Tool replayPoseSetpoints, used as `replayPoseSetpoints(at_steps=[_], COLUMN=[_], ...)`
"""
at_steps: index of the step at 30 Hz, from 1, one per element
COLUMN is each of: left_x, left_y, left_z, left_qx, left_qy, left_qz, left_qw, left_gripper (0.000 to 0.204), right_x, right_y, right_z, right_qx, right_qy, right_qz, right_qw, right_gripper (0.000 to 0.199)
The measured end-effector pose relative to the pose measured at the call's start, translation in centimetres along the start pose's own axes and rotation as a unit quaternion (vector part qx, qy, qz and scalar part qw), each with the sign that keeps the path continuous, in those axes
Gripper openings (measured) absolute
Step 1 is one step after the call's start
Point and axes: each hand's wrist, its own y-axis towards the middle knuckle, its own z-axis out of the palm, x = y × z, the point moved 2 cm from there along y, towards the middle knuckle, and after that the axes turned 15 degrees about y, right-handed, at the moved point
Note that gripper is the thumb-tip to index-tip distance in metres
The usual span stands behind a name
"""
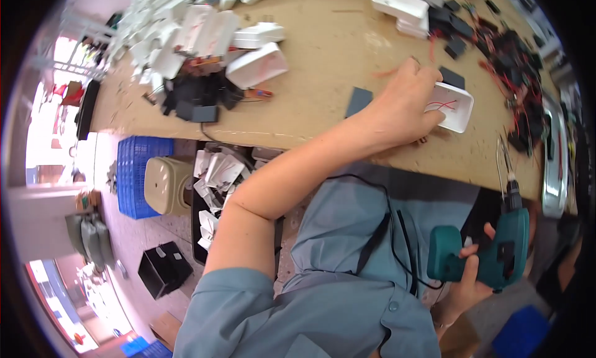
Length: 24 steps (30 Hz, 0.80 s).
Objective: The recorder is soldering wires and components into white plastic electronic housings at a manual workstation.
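My left hand point(410, 103) reaches across the near part of the table and grips a small white plastic case point(458, 110), the thumb over its near wall. Thin red wires lie inside the case. Low at the right, in front of the table edge, my right hand point(475, 280) is wrapped round a teal pistol-shaped power tool point(512, 246). Its long thin metal tip points up past the table edge, with a thin wire beside it. I cannot tell its exact kind. Dark grey flat blocks point(359, 102) lie on the table near my left wrist and beyond the case.
White plastic cases point(202, 32) pile up at the far left, beside a black bundle of parts point(189, 97). Tangled red and black wires point(515, 66) cover the right side. Under the table's left stand a blue crate point(136, 178), a beige stool point(164, 184) and a bin of white pieces point(217, 178).
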Motion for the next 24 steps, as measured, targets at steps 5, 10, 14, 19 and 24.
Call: replayPoseSetpoints(at_steps=[5, 10, 14, 19, 24], left_x=[3.6, 7.5, 9.3, 15.8, 16.7], left_y=[-1.8, -5.3, -6.5, -6.1, -5.4], left_z=[-7.8, -18.2, -25.8, -28.1, -24.2], left_qx=[-0.046, -0.272, -0.369, -0.378, -0.168], left_qy=[-0.504, -0.414, -0.202, -0.01, 0.374], left_qz=[-0.297, -0.305, -0.275, -0.327, -0.437], left_qw=[0.81, 0.813, 0.865, 0.866, 0.801], left_gripper=[0.032, 0.015, 0.025, 0.039, 0.071], right_x=[-0.2, -0.8, -1.0, -1.0, -1.3], right_y=[0.5, 1.1, 1.4, 1.5, 1.5], right_z=[-0.4, -0.7, 0.0, 0.2, -0.5], right_qx=[0.023, 0.022, 0.013, 0.02, 0.024], right_qy=[0.038, 0.055, 0.063, 0.052, 0.053], right_qz=[-0.021, 0.003, 0.001, 0.008, 0.006], right_qw=[0.999, 0.998, 0.998, 0.998, 0.998], right_gripper=[0.05, 0.051, 0.043, 0.041, 0.05])
